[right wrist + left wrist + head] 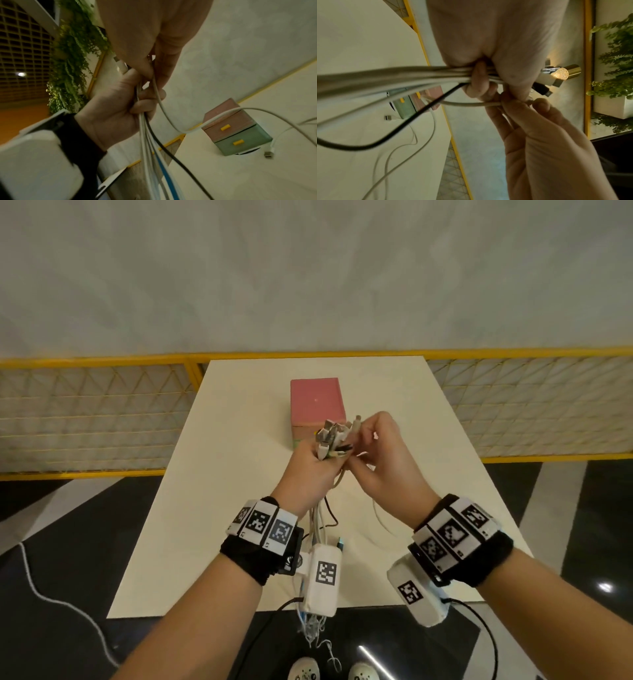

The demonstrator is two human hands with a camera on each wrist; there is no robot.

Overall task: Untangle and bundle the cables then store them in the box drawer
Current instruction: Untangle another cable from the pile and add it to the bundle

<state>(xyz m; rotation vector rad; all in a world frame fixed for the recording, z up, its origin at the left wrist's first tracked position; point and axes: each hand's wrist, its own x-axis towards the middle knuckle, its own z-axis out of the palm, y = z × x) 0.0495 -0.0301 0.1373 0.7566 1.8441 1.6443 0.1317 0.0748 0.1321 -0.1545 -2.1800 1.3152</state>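
Cables gripped in fist of left hand, held above tabletop just in front of box, plug ends fanned upward. One white cable pinched by right hand beside bundle. Both drawers seen shut.

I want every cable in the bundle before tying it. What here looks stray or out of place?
One white cable runs apart from the bundle gripped by the left hand: the right hand pinches it, and its plug end lies on the table beside the closed drawer box.
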